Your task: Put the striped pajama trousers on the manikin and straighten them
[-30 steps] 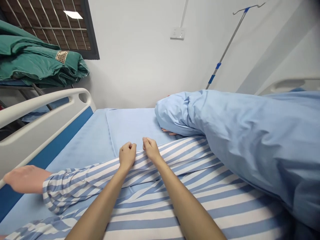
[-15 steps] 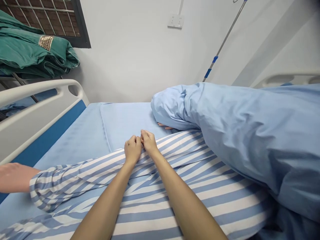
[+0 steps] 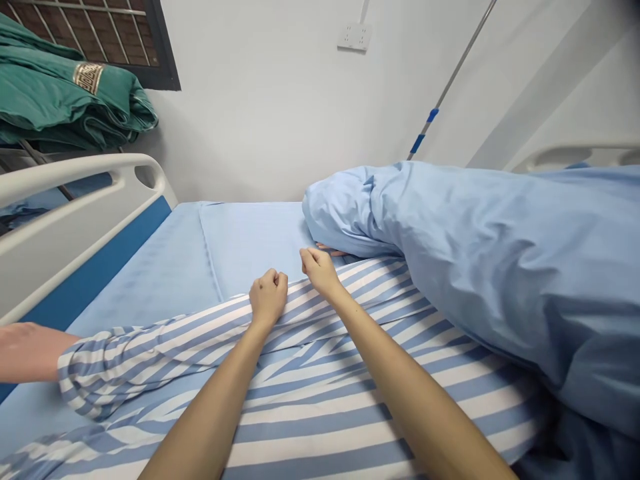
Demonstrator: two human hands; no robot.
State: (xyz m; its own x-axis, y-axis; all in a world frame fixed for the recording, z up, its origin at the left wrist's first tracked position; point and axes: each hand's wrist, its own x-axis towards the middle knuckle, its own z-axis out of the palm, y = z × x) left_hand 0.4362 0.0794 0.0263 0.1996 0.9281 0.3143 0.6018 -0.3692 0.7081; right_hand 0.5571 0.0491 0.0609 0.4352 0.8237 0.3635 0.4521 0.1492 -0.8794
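Note:
Both of my hands are closed into fists over a leg in blue-and-white striped trousers (image 3: 210, 333), lying across the bed. My left hand (image 3: 269, 297) rests against the upper edge of the trouser leg, knuckles up. A short gap to the right is my right hand (image 3: 320, 270), at the far edge of the same leg and near the folded blue quilt (image 3: 450, 220). No cloth looks bunched or pulled by either fist. The undersides of the fingers are hidden. A bare foot (image 3: 30, 350) sticks out of the trouser cuff at the left.
A light blue sheet (image 3: 255, 233) covers the bed. At the left stands a white and blue bed end board (image 3: 80, 220), with a green folded cover (image 3: 65, 100) behind it. A metal pole (image 3: 450, 83) leans by the wall. Fingertips (image 3: 330, 251) show under the quilt.
My right hand has moved right and slightly away from me, so the two fists that were touching are now apart. My left hand has barely moved.

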